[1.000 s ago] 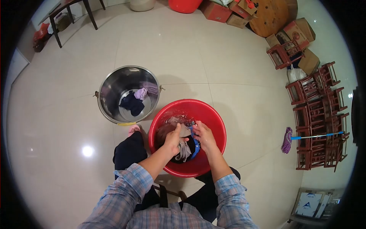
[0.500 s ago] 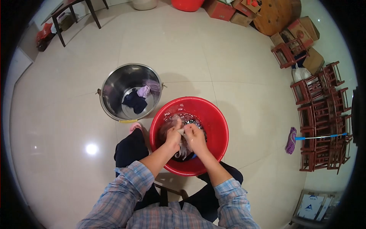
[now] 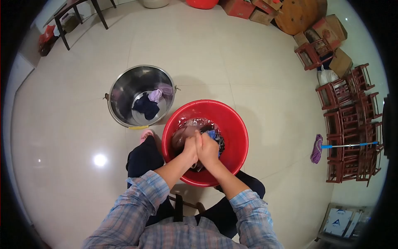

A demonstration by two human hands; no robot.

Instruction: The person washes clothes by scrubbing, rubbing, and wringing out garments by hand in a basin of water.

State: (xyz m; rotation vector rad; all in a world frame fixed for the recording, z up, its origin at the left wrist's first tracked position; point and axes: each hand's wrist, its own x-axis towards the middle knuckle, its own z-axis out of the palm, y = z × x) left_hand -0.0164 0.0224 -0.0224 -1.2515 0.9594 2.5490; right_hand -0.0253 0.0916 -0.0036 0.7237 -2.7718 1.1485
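Observation:
A red plastic basin stands on the floor between my knees, with water and wet laundry in it, dark with white pattern and a bit of blue. Over it, my left hand and my right hand press against each other, fingers closed. The pale cloth that was between them a moment ago is mostly hidden by the hands. To the upper left is a steel bucket with its handle down, holding a navy garment and a lilac cloth.
A yellow-gripped bucket handle lies near my pink-shod foot. Stacked reddish wooden stools line the right side, with a purple mop against them. Cardboard boxes and a round wooden board stand at the back.
My hands have come together and closed, the right turning over toward the left, covering the pale cloth. More of the blue laundry shows beside them. The view has shifted slightly.

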